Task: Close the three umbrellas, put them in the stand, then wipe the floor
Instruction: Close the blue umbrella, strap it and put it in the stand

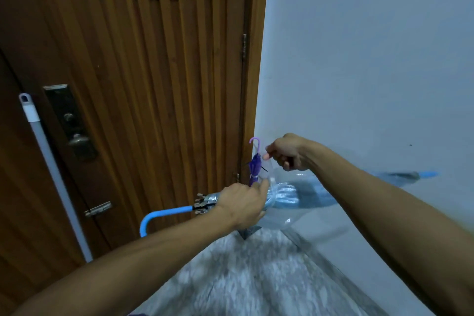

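Note:
A folded clear umbrella with blue trim (289,196) lies level across the view, its blue hooked handle (164,214) pointing left and its blue tip (427,174) to the right. My left hand (241,204) grips it near the ribs. My right hand (288,152) pinches a thin clear strap of that umbrella just above the canopy. A closed purple umbrella (255,164) with a curved lilac handle stands upright in the corner behind my hands. The stand is hidden from view.
A brown wooden door (143,79) with a lock plate fills the left. A white mop handle (48,159) leans against it. A pale blue wall (372,59) is on the right. Grey speckled floor (243,277) lies below my arms.

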